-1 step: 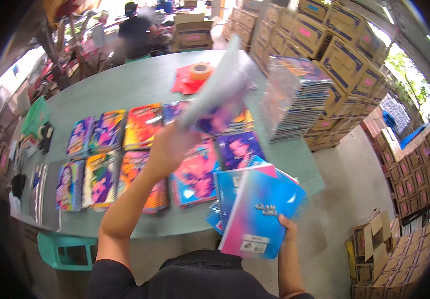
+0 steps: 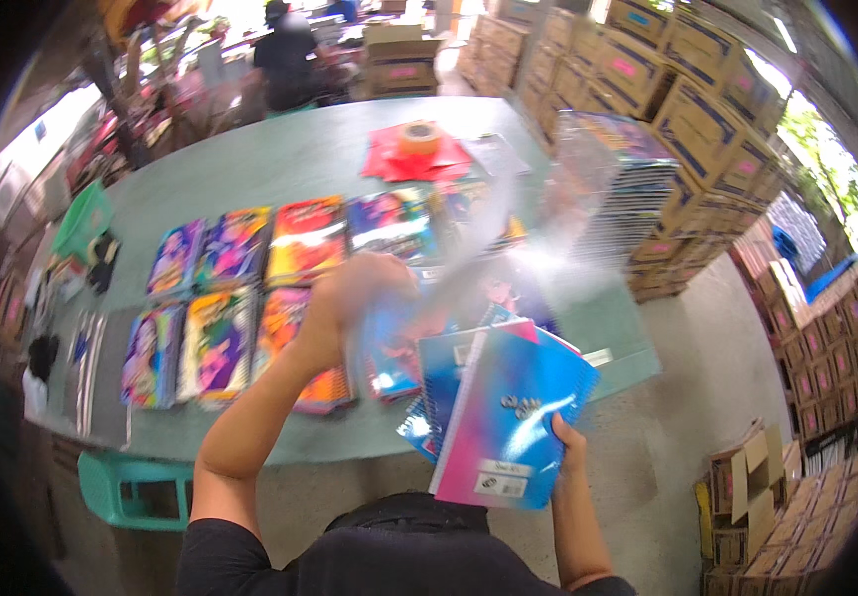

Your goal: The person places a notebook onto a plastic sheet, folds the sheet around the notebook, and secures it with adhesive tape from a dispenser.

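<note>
My right hand (image 2: 570, 452) grips the side of a fanned bunch of blue and pink spiral notebooks (image 2: 508, 422), thumb on the top cover. They overhang the table's near edge. My left hand (image 2: 374, 283), smeared by motion, is closed on a clear plastic bag (image 2: 573, 263). The bag streaks to the right above the table and partly veils the things under it. Below the left hand, two rows of colourful notebook piles lie on the green table (image 2: 240, 149), among them a yellow-bordered pile (image 2: 218, 343) and a red-orange pile (image 2: 307, 238).
A tall plastic-wrapped notebook stack (image 2: 632, 189) stands at the table's right end. A tape roll (image 2: 417, 138) rests on red sheets (image 2: 389, 164). Cardboard boxes (image 2: 702, 124) are piled on the right. A green stool (image 2: 136, 492) is at the near left; a person (image 2: 288, 65) sits beyond.
The plastic bag has swung down and to the right from its raised position, spreading out in a blur. My left hand has shifted slightly right; the right hand still holds the notebooks.
</note>
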{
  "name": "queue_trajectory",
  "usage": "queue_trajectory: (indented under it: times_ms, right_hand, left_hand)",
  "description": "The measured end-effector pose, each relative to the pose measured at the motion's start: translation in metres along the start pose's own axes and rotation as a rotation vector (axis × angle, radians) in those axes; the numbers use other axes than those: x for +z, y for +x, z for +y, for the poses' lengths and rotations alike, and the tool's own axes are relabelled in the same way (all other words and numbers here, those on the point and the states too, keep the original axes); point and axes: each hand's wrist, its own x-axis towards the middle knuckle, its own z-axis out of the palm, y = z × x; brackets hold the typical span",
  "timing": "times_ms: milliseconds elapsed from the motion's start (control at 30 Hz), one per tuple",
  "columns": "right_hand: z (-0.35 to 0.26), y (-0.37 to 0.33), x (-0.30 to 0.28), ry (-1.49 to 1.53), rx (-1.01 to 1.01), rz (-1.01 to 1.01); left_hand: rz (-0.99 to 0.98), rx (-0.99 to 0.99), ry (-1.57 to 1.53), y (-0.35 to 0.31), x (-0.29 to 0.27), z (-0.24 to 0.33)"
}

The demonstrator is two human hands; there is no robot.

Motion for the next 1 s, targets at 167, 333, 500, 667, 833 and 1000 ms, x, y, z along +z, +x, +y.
queue_trajectory:
  times_ms: [167, 333, 500, 667, 833, 1000]
  right_hand:
    - [0.164, 0.009, 0.108, 0.068, 0.415, -0.277]
    - [0.309, -0.02, 0.211, -0.055, 0.834, -0.457]
    - [0.432, -0.046, 0.304, -0.427, 1.204, -0.608]
    - [0.527, -0.057, 0.411, -0.814, 1.028, -0.826]
    - [0.6, -0.019, 0.566, -0.629, 0.491, -1.084]
    - [0.641, 0.039, 0.651, -0.475, -0.012, -1.159]
  left_hand:
    - [-0.276, -0.142, 0.453, -0.214, -0.118, 0.05]
    - [0.748, -1.178, -0.687, -0.448, -0.192, 0.081]
    - [0.941, -1.446, -0.857, -0.533, -0.272, 0.139]
    - [1.023, -1.318, -0.354, -0.579, -0.352, 0.133]
    - [0.969, -1.177, -0.103, -0.6, -0.5, 0.046]
    - [1.011, -0.798, -0.403, -0.608, -0.613, -0.064]
